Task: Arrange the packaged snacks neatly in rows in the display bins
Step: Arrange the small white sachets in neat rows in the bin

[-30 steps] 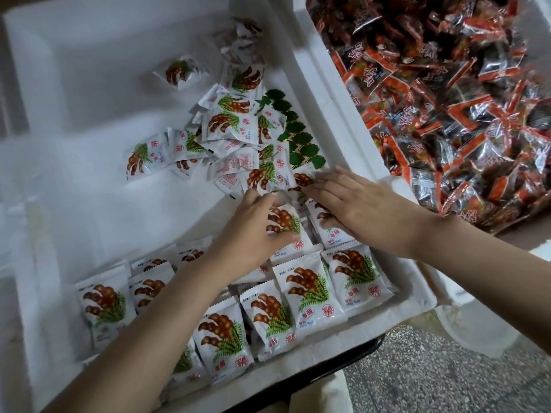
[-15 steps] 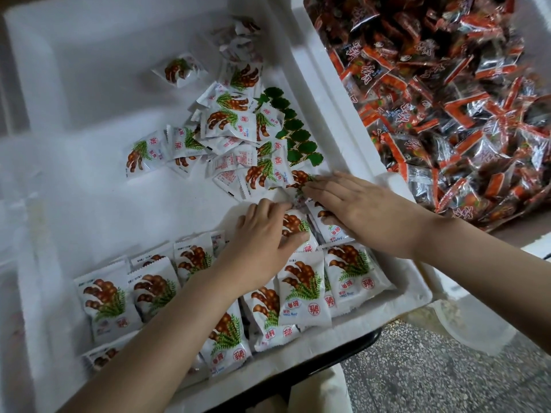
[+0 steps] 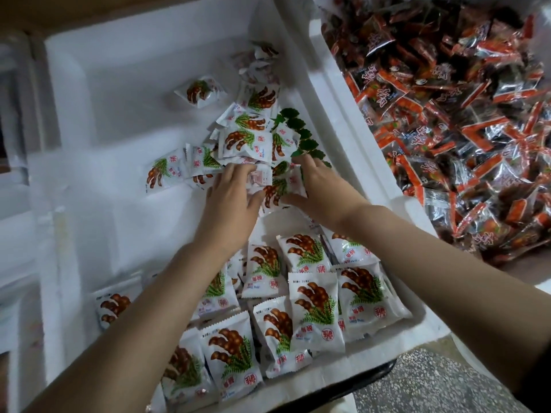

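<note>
A white foam bin (image 3: pixel 125 93) holds white snack packets printed with brown pods and green leaves. Several packets lie in overlapping rows (image 3: pixel 313 293) along the near edge. A loose pile of packets (image 3: pixel 247 141) lies at the bin's middle right. My left hand (image 3: pixel 232 192) and my right hand (image 3: pixel 319 189) rest on the near end of that pile, fingers spread, with a packet (image 3: pixel 280 189) pressed between them. Whether either hand grips a packet is hidden by the fingers.
A second foam bin (image 3: pixel 343 93) to the right is heaped with orange and dark wrapped snacks (image 3: pixel 462 114). A green leaf-shaped strip (image 3: pixel 298 132) lies by the dividing wall. One packet (image 3: pixel 199 90) sits alone further back. Speckled floor (image 3: pixel 432 383) shows at lower right.
Both hands have moved away from the near rows and up onto the loose pile. The camera has shifted closer, and the near rows now lie uncovered.
</note>
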`<action>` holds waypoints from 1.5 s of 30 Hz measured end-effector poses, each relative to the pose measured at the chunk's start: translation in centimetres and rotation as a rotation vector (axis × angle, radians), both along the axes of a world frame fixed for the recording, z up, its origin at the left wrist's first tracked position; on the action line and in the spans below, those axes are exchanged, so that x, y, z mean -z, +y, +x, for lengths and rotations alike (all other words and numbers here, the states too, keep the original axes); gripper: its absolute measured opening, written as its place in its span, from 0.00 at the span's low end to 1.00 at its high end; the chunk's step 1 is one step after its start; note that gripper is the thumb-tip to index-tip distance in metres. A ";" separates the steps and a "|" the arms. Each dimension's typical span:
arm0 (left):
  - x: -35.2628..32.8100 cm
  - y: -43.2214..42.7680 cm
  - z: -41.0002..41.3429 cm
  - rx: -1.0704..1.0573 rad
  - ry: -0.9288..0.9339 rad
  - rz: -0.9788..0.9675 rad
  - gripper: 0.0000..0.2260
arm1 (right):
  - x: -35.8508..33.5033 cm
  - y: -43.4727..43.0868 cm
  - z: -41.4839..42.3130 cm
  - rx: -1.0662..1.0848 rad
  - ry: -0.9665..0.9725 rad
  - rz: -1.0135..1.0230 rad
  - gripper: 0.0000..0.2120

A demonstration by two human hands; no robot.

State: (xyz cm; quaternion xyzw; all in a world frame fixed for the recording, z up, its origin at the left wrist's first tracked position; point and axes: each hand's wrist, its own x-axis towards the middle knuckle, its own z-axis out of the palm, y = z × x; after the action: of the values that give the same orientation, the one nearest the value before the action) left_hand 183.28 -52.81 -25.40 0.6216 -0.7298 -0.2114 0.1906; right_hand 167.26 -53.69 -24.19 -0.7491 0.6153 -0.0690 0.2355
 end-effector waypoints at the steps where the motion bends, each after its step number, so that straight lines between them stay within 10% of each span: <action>1: 0.2 -0.5 0.0 0.016 -0.011 -0.004 0.20 | 0.2 -0.3 0.4 0.007 0.012 0.011 0.32; 13: -0.5 -2.2 0.4 0.052 -0.160 -0.107 0.13 | -1.1 0.0 -0.2 0.025 -0.073 0.004 0.10; 23: -4.1 3.6 1.4 -0.211 0.570 0.147 0.13 | -3.7 5.2 0.3 0.239 -0.839 0.374 0.20; 32: -5.1 6.4 2.7 -0.175 0.581 0.172 0.18 | -4.4 6.4 2.0 0.107 -0.887 0.341 0.22; 45: -4.6 9.0 6.3 -0.335 0.526 0.172 0.10 | -1.1 5.2 4.4 -0.245 -0.129 0.207 0.13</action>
State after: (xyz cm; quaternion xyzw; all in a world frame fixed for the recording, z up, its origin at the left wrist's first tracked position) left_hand 189.55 -43.85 -20.77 0.6710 -0.5223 -0.3915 0.3517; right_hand 171.68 -48.53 -23.10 -0.7842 0.5068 -0.0242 0.3571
